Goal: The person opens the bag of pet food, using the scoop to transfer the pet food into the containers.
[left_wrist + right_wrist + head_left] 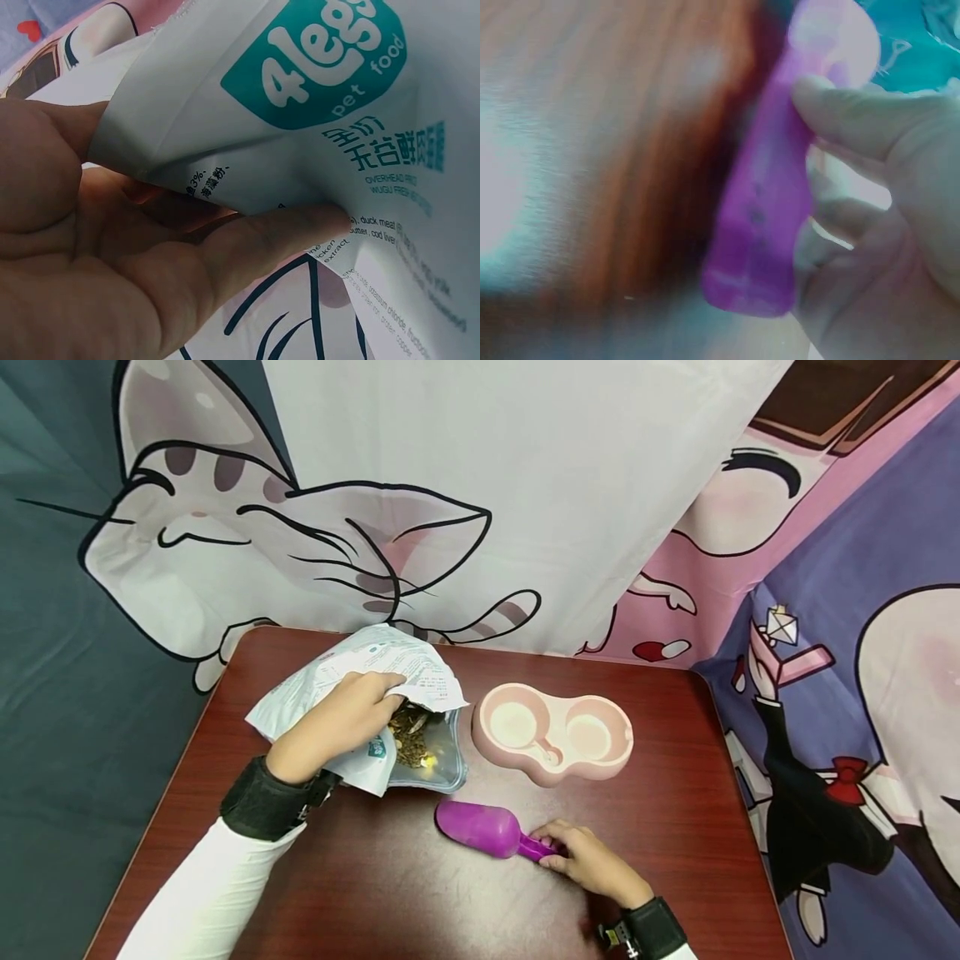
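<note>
My left hand grips the folded edge of a white pet food bag, printed with a teal "4Legs pet food" label. The bag leans over a translucent plastic tub and hides its left part. Brown dry pet food with a few yellow bits shows in the tub. Nearer the table's front, my right hand holds a purple scoop by its handle, thumb on one side and fingers around the other. The scoop's bowl points left, its rounded back facing up.
Right of the tub stands a pink double pet bowl with two round hollows. Everything rests on a dark red-brown wooden table. Cartoon-printed cloth hangs behind the table and along its right side.
</note>
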{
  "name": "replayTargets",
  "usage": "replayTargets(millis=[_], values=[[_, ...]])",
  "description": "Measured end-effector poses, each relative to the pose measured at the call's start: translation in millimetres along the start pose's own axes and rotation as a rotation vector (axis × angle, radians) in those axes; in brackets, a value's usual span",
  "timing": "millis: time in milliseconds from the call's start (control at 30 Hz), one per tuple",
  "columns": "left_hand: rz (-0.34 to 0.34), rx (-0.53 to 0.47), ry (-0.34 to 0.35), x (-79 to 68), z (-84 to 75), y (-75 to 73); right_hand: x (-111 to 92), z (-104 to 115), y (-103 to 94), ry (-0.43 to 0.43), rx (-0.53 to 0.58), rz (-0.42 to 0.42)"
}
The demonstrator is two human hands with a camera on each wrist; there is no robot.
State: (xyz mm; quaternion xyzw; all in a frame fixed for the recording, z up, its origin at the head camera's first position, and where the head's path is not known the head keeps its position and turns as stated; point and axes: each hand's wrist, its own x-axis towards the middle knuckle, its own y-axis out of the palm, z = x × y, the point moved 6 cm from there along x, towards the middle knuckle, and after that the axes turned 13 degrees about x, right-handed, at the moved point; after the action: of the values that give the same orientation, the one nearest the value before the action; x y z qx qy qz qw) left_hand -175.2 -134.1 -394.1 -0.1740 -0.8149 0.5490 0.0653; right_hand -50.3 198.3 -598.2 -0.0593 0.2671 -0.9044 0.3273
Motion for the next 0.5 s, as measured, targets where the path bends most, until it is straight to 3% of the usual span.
replayTargets(millis=[333,400,500], values=[[0.007,0.007,-0.006,1.1,-0.4,0.4,0.9,-10.4,-3.3,0.109,0.262,0.126],[0.012,0.008,-0.008,1.6,-0.3,0.4,0.8,-11.8,-6.5,0.121,0.256,0.108],[0.017,0.009,-0.010,2.1,-0.2,0.4,1.6,-11.8,-17.2,0.109,0.173,0.017]])
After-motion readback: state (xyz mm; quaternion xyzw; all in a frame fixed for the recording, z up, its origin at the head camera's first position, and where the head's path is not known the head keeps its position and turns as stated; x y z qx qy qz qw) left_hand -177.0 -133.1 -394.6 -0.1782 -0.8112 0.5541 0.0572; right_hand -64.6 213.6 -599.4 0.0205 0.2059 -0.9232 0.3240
